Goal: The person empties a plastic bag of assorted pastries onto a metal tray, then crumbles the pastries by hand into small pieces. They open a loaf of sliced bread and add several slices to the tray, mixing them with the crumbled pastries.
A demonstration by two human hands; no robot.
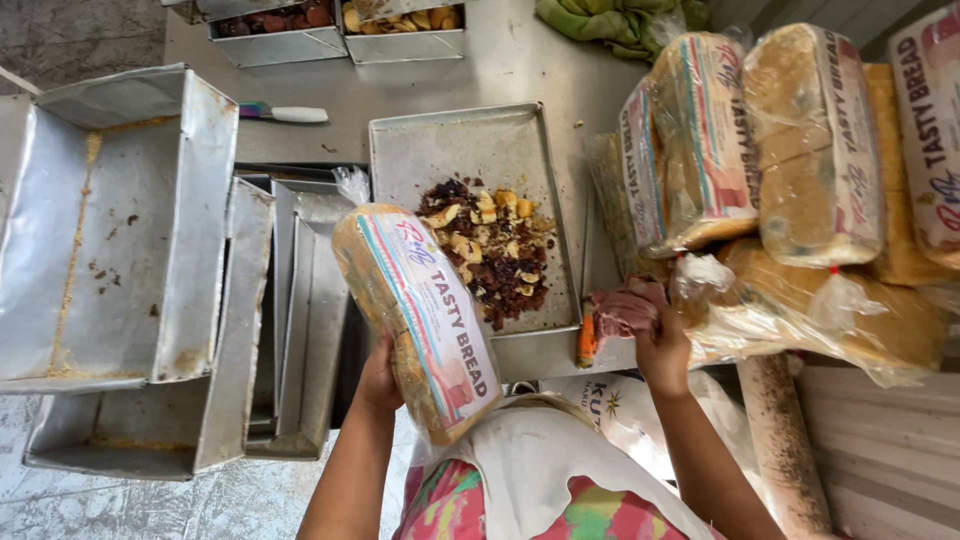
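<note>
The left hand (378, 385) holds one bagged loaf of bread (420, 315) from below, with the fingers wrapped round its lower end. The loaf tilts up and away from the person, over the edge of the metal table (520, 60). The right hand (655, 335) rests at the table edge with its fingers curled in, touching the plastic of another bagged loaf (810, 310) lying there. I cannot tell if it is gripping the plastic or just pressing on it.

On the right side sits a stack of bagged loaves (800, 140). At least five show, some cut off by the picture edge. In the middle lies one flat tray (470, 150) with a heap of brown and yellow scraps (490, 250) on it. To the left stand tall empty bread tins (115, 230), about four of them, some tucked inside each other. One knife with a white handle (285, 114) lies near the tray's top corner. At the far edge are two tins of pastries (340, 25). A green cloth (610, 20) is bunched at the top. One wooden rolling pin (785, 450) leans by the person's right arm.
</note>
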